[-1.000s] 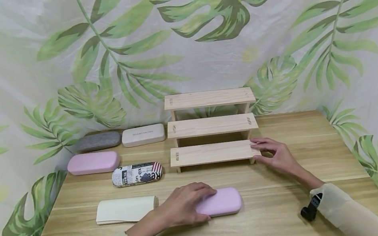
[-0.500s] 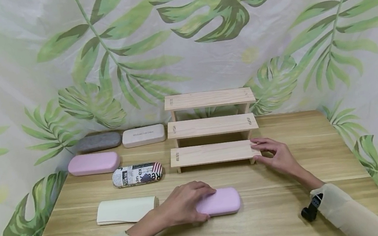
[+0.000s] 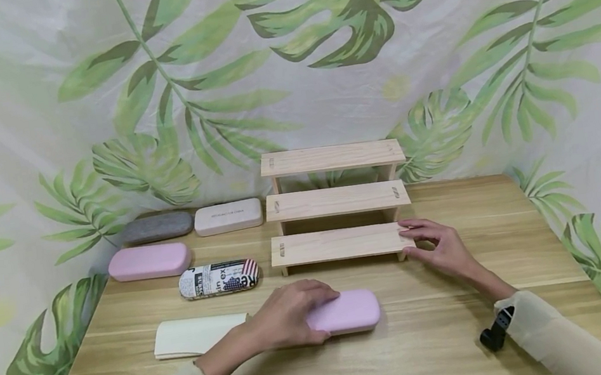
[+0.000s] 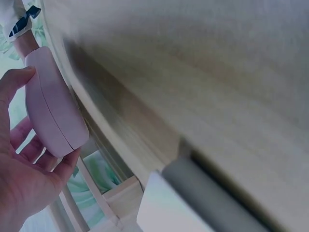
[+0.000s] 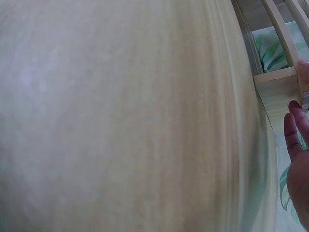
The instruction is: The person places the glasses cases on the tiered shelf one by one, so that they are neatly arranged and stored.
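Note:
My left hand (image 3: 287, 317) grips the left end of a pink glasses case (image 3: 348, 312), thumb on the near side and fingers over the far side. In the left wrist view the case (image 4: 55, 104) is closed, its seam showing, and it appears tilted above the table. A three-step wooden display stand (image 3: 337, 244) stands behind it. My right hand (image 3: 440, 248) holds the right end of the lowest step, fingertips on top and thumb at the front edge. The right wrist view catches only part of that hand (image 5: 298, 179) beside the stand's side panel (image 5: 277, 89).
Left of the stand lie a grey case (image 3: 157, 227), a white case (image 3: 228, 217), another pink case (image 3: 149, 262) and a newsprint-patterned case (image 3: 219, 279). A cream folded case (image 3: 200, 335) lies close behind my left wrist. A leaf-print cloth (image 3: 323, 101) hangs behind the wooden table (image 3: 445, 353).
My left hand has raised the pink case and shifted it slightly away from me over the last half second. The right hand stays on the stand.

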Demonstrator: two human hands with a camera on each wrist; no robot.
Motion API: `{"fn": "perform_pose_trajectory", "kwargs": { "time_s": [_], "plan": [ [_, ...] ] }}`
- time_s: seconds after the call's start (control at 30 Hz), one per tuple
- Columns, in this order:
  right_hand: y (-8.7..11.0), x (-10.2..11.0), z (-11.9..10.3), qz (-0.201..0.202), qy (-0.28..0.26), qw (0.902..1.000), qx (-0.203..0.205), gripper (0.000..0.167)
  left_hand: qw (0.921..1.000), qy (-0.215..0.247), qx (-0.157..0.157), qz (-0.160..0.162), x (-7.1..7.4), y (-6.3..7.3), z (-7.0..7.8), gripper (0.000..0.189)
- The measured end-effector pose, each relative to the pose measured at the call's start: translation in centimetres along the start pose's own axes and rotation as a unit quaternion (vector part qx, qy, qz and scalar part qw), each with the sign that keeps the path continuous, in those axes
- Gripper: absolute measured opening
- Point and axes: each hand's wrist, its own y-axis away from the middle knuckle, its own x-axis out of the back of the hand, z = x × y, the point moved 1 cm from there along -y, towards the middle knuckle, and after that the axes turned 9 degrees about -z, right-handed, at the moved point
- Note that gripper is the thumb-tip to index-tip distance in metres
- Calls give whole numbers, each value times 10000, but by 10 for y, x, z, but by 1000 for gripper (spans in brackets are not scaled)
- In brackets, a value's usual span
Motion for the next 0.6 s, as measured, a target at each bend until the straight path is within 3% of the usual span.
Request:
{"fn": "perform_pose_trajectory", "kwargs": {
  "time_s": [0.6],
  "plan": [
    [0, 0, 0, -22, -78, 9999, -93, 36, 9995, -184, -8, 257, 41, -10, -6, 70]
  ]
}}
